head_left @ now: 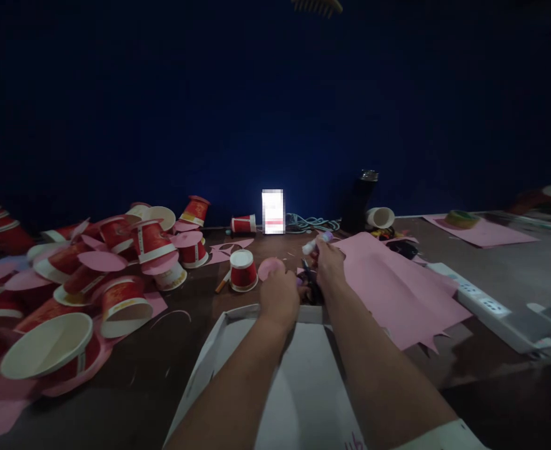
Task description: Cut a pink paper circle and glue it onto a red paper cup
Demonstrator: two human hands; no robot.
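Note:
My right hand (329, 262) is closed around a glue stick (310, 247), white with a purple end, held tilted above the table. Left of it, my left hand (279, 297) is closed, its fingers bent over; a bit of purple shows at its fingertips, too small to name. A round pink paper disc (270, 267) lies just behind the left hand. Beside that stands a red paper cup (243, 275), upside down with its white base up. Dark items (311, 289), partly hidden, lie between my hands.
A shallow white box (303, 387) lies under my forearms. Many red paper cups (153, 240) and pink discs pile up at left. Pink paper sheets (392, 287) and a power strip (481, 303) lie at right. A lit screen (273, 212) and a dark bottle (360, 200) stand behind.

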